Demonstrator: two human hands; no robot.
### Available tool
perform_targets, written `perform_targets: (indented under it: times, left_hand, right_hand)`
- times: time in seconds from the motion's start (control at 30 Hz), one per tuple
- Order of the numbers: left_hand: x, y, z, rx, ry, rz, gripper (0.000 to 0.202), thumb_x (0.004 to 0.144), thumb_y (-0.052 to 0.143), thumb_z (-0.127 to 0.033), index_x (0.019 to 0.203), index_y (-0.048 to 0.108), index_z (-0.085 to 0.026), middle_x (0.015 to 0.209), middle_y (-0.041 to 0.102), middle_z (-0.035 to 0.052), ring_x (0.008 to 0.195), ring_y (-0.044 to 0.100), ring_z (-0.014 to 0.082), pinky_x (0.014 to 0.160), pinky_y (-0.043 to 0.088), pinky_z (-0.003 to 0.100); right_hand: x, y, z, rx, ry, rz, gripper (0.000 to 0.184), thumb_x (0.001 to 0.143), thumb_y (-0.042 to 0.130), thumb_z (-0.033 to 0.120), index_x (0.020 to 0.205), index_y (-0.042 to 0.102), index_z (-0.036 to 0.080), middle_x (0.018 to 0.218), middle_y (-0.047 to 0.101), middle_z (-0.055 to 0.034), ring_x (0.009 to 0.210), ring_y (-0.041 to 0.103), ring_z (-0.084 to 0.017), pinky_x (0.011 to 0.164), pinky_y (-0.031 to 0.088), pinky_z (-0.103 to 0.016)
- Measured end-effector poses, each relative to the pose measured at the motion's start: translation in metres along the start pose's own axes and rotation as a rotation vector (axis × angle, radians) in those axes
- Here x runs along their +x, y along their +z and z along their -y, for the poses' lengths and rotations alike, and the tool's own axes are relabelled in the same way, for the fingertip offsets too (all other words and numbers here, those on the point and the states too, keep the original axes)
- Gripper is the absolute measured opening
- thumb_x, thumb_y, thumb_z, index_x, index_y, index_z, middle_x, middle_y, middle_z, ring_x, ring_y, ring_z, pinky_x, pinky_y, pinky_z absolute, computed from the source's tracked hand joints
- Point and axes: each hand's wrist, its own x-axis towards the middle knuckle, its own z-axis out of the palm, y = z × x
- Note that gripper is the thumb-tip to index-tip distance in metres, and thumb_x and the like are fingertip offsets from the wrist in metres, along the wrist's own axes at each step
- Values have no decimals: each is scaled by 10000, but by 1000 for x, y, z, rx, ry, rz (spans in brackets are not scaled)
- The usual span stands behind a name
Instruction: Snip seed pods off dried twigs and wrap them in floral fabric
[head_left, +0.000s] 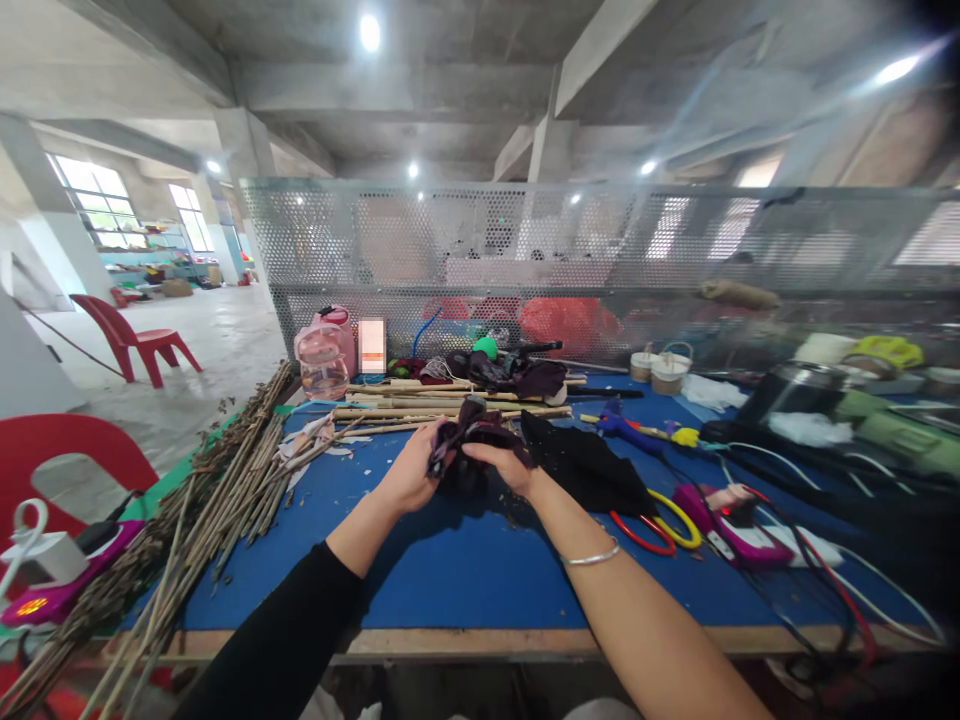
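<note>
Over the middle of the blue tabletop (442, 575), I hold a crumpled dark purple and black bundle (484, 430) that looks like thin fabric or petals. My left hand (415, 468) is closed around its left side. From the right, my right hand (506, 462) grips it with the thumb laid across the front, and most of its other fingers are hidden behind. A flat black cloth (585, 465) lies just beside my right hand. Behind the bundle are several pale sticks (405, 408) lying across the table.
Long dry stems (225, 480) run along the left edge. A pink-lidded clear jug (322, 365) stands at the back left. Red-and-yellow-handled pliers or scissors (671, 525), a purple power strip (757, 535) and loose cables are on the right. A perforated metal screen (420, 240) closes off the back.
</note>
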Motion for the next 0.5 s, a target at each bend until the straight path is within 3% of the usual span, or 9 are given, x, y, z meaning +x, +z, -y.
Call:
perform_targets:
  times: [0.13,0.33,0.43,0.5]
  left_hand:
    - [-1,2,1,-9,-61,5,348,877,396,-352,1095,572,-145,1061,629,103,971,575,224,892,435,359]
    - [-3,5,5,-65,96,192,491,701,663,-390,1135,571,-183,1215,568,101,1120,510,258,998,368,374]
    - [-3,6,9,-42,90,195,408,697,662,-358,1072,605,-208,1126,625,85,1076,546,250,1000,371,404]
    - [-1,7,14,-58,22,135,343,715,633,-350,1027,621,-205,1089,644,84,1048,564,243,990,385,412]
  right_hand:
    - [3,1,1,-112,-158,-158,251,641,678,292,873,648,200,894,665,-15,848,597,-182,818,468,-345]
    - [-3,14,6,-305,-165,-12,204,800,490,320,845,658,214,855,669,-18,878,595,-186,856,451,-359]
    - [-10,19,17,-409,-265,89,200,809,489,322,800,653,208,824,659,-29,836,599,-190,806,466,-350]
    - [-13,18,24,-504,-409,65,149,766,558,321,782,649,205,844,647,-48,856,586,-205,825,450,-365]
